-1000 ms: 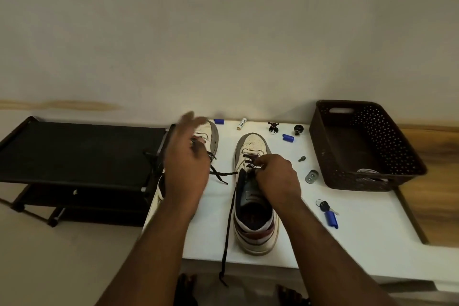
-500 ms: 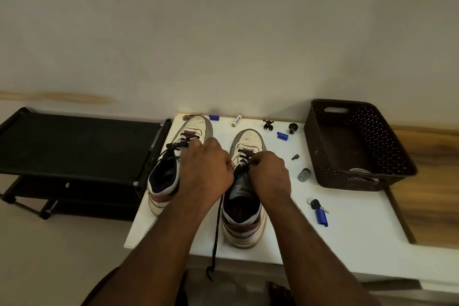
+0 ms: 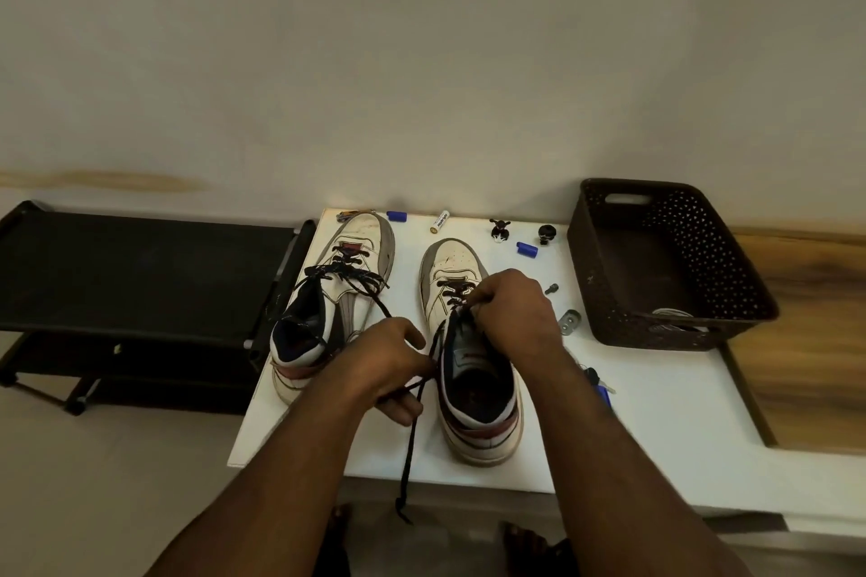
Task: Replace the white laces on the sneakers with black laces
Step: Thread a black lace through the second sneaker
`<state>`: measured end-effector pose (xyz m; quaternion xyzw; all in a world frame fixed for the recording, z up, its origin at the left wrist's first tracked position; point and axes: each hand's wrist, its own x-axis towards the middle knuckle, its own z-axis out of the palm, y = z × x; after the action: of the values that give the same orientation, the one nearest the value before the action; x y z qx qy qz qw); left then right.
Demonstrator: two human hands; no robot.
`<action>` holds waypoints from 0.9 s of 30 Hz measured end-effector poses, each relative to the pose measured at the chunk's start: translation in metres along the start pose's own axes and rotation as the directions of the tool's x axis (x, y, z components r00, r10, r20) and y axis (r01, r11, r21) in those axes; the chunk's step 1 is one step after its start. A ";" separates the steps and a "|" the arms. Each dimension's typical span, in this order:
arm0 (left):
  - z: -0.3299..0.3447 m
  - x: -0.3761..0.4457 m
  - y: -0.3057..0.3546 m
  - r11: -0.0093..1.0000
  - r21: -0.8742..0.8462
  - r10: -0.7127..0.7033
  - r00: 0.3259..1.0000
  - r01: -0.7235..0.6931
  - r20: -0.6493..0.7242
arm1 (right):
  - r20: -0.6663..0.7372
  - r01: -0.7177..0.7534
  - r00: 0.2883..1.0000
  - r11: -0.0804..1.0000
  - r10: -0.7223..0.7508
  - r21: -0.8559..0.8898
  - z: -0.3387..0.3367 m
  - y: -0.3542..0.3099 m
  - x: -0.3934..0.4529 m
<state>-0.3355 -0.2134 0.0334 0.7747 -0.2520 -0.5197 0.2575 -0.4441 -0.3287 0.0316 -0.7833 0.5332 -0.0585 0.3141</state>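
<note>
Two white sneakers stand toe-away on the white table (image 3: 656,412). The left sneaker (image 3: 337,295) has a black lace through its front eyelets with loose ends. The right sneaker (image 3: 468,342) carries a black lace (image 3: 410,436) in its front eyelets. My left hand (image 3: 389,361) grips that lace beside the shoe, and its long end hangs over the table's front edge. My right hand (image 3: 511,309) pinches the lace at the shoe's eyelets, over the tongue. White laces (image 3: 675,316) lie in the brown basket.
A brown perforated basket (image 3: 665,262) stands at the right rear. Small items lie behind and beside the shoes: blue caps (image 3: 526,249), a battery (image 3: 439,221), a screw (image 3: 551,289), a metal bracket (image 3: 569,322), keys (image 3: 597,382). A black shoe rack (image 3: 140,281) adjoins the table's left side.
My left hand came off the left sneaker, moved over to the right one and drew back toward me holding the lace. My right hand stayed at the eyelets.
</note>
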 end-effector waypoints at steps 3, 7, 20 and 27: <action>-0.001 0.004 -0.001 0.999 0.048 0.006 1.000 -0.007 0.026 | -0.019 -0.013 1.000 1.000 0.013 0.007 0.002 0.000 0.001; -0.002 0.007 0.001 0.997 0.064 0.038 0.999 -0.036 -0.031 | -0.039 -0.008 0.999 0.999 0.010 0.050 0.003 0.002 0.001; -0.042 -0.045 0.067 0.343 -0.710 0.559 0.741 -0.615 -0.372 | -0.107 0.354 0.919 0.673 -0.379 0.650 -0.012 -0.029 -0.029; -0.050 -0.017 0.050 0.149 -0.730 0.248 0.739 -0.668 -0.626 | -0.023 0.252 0.908 0.502 -0.419 0.827 -0.026 -0.022 -0.028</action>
<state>-0.3003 -0.2326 0.0949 0.4387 -0.0812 -0.3048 0.8414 -0.4497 -0.3100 0.0717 -0.6400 0.2518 -0.2856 0.6674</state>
